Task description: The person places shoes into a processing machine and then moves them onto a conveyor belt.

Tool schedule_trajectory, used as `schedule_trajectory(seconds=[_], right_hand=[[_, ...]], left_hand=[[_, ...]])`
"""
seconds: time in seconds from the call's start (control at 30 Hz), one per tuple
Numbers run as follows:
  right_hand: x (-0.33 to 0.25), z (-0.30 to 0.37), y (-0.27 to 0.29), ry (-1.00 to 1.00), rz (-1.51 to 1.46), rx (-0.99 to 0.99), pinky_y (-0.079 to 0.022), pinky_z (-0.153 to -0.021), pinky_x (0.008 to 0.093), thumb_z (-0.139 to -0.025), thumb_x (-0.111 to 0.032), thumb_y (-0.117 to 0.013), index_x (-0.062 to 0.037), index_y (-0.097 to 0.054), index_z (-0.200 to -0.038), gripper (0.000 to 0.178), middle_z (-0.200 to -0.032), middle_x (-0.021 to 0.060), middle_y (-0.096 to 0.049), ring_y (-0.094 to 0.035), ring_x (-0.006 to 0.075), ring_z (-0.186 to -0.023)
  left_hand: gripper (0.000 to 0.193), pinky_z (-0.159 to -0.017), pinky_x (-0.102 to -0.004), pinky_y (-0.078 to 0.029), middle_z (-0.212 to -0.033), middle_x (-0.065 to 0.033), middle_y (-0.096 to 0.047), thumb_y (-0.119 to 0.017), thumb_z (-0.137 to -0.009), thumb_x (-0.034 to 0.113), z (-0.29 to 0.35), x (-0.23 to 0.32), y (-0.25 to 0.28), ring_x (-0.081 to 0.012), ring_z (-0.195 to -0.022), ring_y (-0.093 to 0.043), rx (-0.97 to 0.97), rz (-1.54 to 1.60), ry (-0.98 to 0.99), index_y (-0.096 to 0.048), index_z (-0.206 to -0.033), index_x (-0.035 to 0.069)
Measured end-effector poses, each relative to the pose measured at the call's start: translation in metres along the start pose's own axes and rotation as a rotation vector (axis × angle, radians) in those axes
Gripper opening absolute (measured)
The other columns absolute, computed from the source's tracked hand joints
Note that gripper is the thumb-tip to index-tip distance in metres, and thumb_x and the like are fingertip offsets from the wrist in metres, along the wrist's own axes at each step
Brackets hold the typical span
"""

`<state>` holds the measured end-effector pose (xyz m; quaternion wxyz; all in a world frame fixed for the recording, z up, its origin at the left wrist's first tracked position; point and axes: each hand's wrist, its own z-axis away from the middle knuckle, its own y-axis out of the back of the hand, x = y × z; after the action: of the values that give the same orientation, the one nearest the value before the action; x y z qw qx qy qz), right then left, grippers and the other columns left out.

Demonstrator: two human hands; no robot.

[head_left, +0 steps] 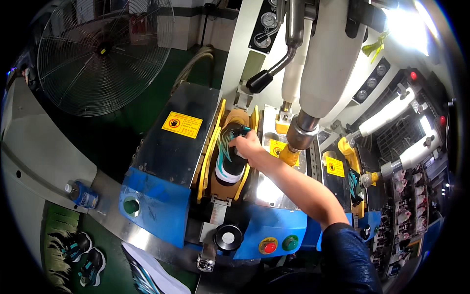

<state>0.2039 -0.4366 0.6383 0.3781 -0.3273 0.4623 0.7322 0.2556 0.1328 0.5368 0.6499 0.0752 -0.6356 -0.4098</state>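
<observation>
A black sneaker [230,157] with teal stripes and a white heel end lies in the cradle of a press, between two yellow side pads [210,152]. My right hand [246,146] reaches in from the lower right and grips the far part of this sneaker, fingers curled on its upper. Some fingertips are hidden. My left hand is out of the picture. At the bottom edge, close by, another sneaker [156,272] shows its pale sole and dark, teal-marked side; whatever supports it cannot be seen.
A thick press arm [328,59] with a yellow tip hangs right of the cradle. A black-knobbed lever [259,81] juts above it. Red [269,247] and green [291,242] buttons sit on the blue front panel. Left are a large fan [103,51], a bottle [82,194] and two sneakers [92,267].
</observation>
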Motion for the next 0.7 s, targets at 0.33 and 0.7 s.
schedule_trajectory(seconds=[0.33,0.7], right_hand=[[0.012,0.016,-0.049,0.315,0.21,0.268,-0.041,-0.092,0.0475,-0.068,-0.012,-0.056,0.0077,-0.018,-0.133,0.078,-0.119,0.0354,-0.036,-0.048,0.0489,-0.103],[0.032,0.032,-0.015,0.415,0.368,0.133,-0.044,-0.091,0.0423,-0.076,-0.039,-0.065,0.0095,-0.029,-0.128,0.08,-0.114,0.0326,-0.049,-0.053,0.0425,-0.105]], left_hand=[[0.055,-0.088,-0.0347,-0.044,-0.119,-0.0203,-0.054,-0.055,-0.091,0.035,0.042,0.041,-0.035,-0.0293,-0.103,-0.053,-0.141,-0.003,-0.044,-0.044,-0.129,-0.003],[0.043,-0.086,-0.0352,-0.047,-0.109,-0.018,-0.059,-0.064,-0.083,0.012,0.051,0.003,-0.103,-0.0257,-0.099,-0.058,-0.204,0.198,-0.264,-0.049,-0.121,-0.003]])
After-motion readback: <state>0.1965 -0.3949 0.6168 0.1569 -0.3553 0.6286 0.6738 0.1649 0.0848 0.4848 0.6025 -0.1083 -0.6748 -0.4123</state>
